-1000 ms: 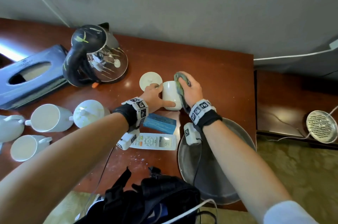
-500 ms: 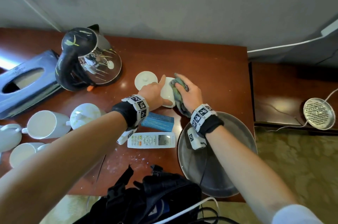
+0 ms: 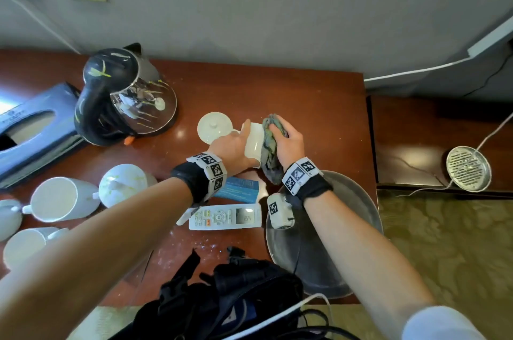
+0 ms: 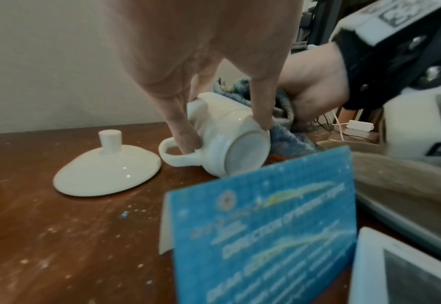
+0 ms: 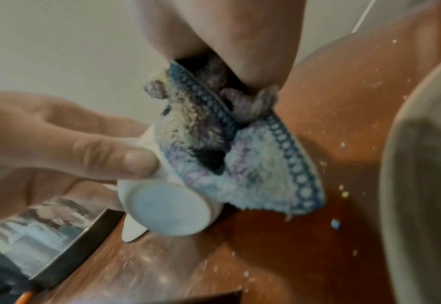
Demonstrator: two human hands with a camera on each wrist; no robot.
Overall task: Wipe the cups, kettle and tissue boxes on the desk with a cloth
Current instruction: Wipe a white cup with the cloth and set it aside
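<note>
White cup (image 3: 254, 144): tipped on side on bench (image 3: 305, 106), left hand (image 3: 231, 149) grip closed round it; right hand (image 3: 288, 142) grip clutching cloth (image 3: 269, 151) against cup wall; lid (image 3: 214, 127) beside

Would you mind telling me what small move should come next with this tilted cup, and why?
Probably turn the cup slightly with the left hand, since the cloth in the right hand covers only one side, leaving its handle side unwiped.

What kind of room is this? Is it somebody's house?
Probably a hotel room, not a house: the desk holds an electric kettle, several matching white cups, a logo tissue box and a blue guest information card.
</note>
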